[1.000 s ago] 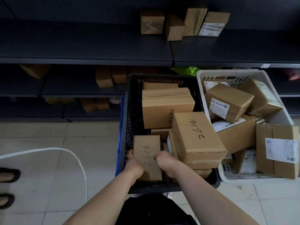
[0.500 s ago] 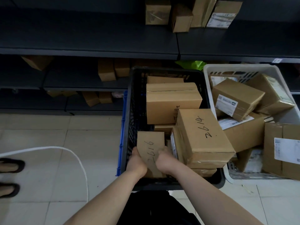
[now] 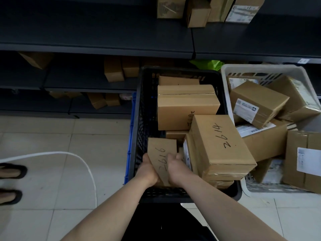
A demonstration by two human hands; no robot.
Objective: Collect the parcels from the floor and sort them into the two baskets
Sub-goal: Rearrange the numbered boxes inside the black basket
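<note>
A small brown parcel marked 2616 stands on edge in the near left corner of the black basket. My left hand grips its left side and my right hand grips its right side. Beside it a larger parcel marked 2614 lies tilted on top of other boxes. A long box lies further back in the same basket. The white basket to the right holds several parcels with printed labels.
Dark shelving with several cardboard boxes runs along the back. A white cable curves over the tiled floor at left. Another person's two sandalled feet stand at the left edge. A blue crate edge shows beside the black basket.
The parcel marked 2616 has gone a little lower and deeper into the black basket's corner, with both hands still on it. The camera has tilted slightly closer.
</note>
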